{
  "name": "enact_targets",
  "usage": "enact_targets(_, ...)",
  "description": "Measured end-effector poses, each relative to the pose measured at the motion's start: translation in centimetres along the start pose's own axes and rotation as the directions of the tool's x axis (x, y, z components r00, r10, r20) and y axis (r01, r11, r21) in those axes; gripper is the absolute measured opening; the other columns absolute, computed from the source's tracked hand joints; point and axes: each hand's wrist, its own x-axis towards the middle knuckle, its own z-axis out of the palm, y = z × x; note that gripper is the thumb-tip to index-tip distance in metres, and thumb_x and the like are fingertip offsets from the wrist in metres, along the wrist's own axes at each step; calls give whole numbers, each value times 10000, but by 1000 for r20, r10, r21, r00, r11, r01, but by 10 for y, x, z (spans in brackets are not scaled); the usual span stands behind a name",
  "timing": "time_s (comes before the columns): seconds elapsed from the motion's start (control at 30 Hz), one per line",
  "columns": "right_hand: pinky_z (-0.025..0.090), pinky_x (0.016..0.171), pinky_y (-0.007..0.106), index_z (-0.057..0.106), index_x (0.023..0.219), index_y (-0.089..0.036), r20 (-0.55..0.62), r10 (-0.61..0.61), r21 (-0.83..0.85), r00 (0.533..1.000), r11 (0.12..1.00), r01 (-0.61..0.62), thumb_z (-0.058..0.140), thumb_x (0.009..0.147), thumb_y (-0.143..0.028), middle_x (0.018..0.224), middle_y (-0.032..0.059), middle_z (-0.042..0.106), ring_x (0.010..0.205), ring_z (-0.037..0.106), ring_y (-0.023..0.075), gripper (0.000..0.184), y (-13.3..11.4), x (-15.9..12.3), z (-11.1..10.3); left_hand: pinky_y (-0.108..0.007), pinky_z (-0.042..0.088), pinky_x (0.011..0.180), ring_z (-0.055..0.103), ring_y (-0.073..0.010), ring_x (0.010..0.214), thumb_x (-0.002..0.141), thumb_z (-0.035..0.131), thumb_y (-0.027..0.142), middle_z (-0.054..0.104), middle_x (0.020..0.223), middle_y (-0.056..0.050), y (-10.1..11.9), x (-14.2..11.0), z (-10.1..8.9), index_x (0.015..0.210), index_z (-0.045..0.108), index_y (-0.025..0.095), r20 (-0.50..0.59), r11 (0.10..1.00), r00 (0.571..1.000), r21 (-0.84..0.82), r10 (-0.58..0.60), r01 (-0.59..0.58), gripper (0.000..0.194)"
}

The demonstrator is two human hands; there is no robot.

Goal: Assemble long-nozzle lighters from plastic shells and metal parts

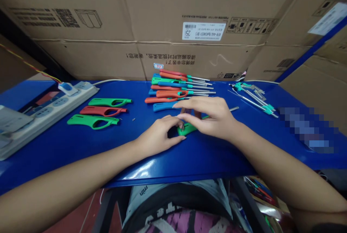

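Note:
A green long-necked gas lighter [187,128] lies on the blue table in front of me, its metal tube poking out beyond my right hand. My left hand [158,135] is closed at the lighter's near end, thumb and fingertips against it. Above the same lighter arches my right hand [213,117], its thumb and fingers bent together near the left fingertips; whatever they pinch is too small or hidden. Right behind the hands lies a blue lighter [163,107], partly covered by my right fingers.
Several assembled lighters [173,93] are stacked at the back. At left are two green handles and a red handle [104,111], a tiny metal piece [133,119] and a power strip [58,106]. Metal tubes with green ends [255,99] lie right, near a blurred-out object [309,128]. Cardboard [151,19] stands behind.

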Motion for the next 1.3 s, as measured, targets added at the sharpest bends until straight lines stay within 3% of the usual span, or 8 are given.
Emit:
enact_targets(0.1,586,824,287,685,1177,-158,-8,-61,-124,998,991,60,624,943,-232,1071,75,775,893,743,180,253,-1,-1,-1,-325,539,831,670,-197,902,834,751,237,703,952,-28,0,0,0,987,627,177,-1,1000,1000,-6,-1,1,206)
enact_targets(0.2,591,747,247,577,1349,-167,122,67,85,990,993,-78,440,1006,-148,1293,91,687,762,728,106,370,-5,1,-2,-334,541,831,671,-200,894,841,737,236,703,950,-29,1,0,-1,963,631,178,32,1000,999,-13,-25,26,172)
enact_targets(0.3,564,630,191,645,1243,-181,142,127,215,982,964,-156,500,990,-155,1132,36,754,573,659,57,292,-5,3,-1,-337,542,839,674,-203,900,843,736,230,704,969,-39,1,0,-1,984,634,175,28,1000,999,-5,-20,20,182)
enact_targets(0.5,568,768,256,708,1001,-173,1,-91,-135,996,987,90,665,930,-312,923,49,781,804,733,161,162,4,0,0,-319,538,837,669,-201,919,837,754,229,706,979,-38,-2,0,1,1070,620,176,-6,999,999,19,37,-37,274)
enact_targets(0.73,551,674,188,655,1206,-175,116,133,198,984,968,-154,513,998,-176,1065,28,758,751,707,87,251,0,4,-1,-314,537,822,669,-191,883,843,745,235,702,942,-29,0,0,-1,967,620,172,22,1000,1000,4,3,-3,187)
enact_targets(0.87,541,702,215,707,962,-169,-5,23,5,1000,1000,-23,666,923,-245,890,31,763,758,701,127,95,2,2,0,-327,542,817,665,-193,874,836,748,235,701,945,-24,-1,0,0,962,617,186,9,1000,1000,10,1,-2,188)
enact_targets(1.07,573,809,264,591,1324,-189,107,126,105,986,985,-138,436,1011,-171,1166,63,730,888,716,133,349,-2,2,3,-346,548,819,669,-206,888,848,730,250,693,941,-32,2,0,-2,958,606,183,39,999,999,-4,-33,33,179)
enact_targets(1.3,564,748,250,712,1095,-168,28,20,-77,999,997,-18,636,942,-301,948,51,772,789,714,150,216,2,0,-1,-347,547,838,675,-213,909,838,747,247,708,975,-38,1,0,1,982,608,186,9,999,1000,13,-29,29,209)
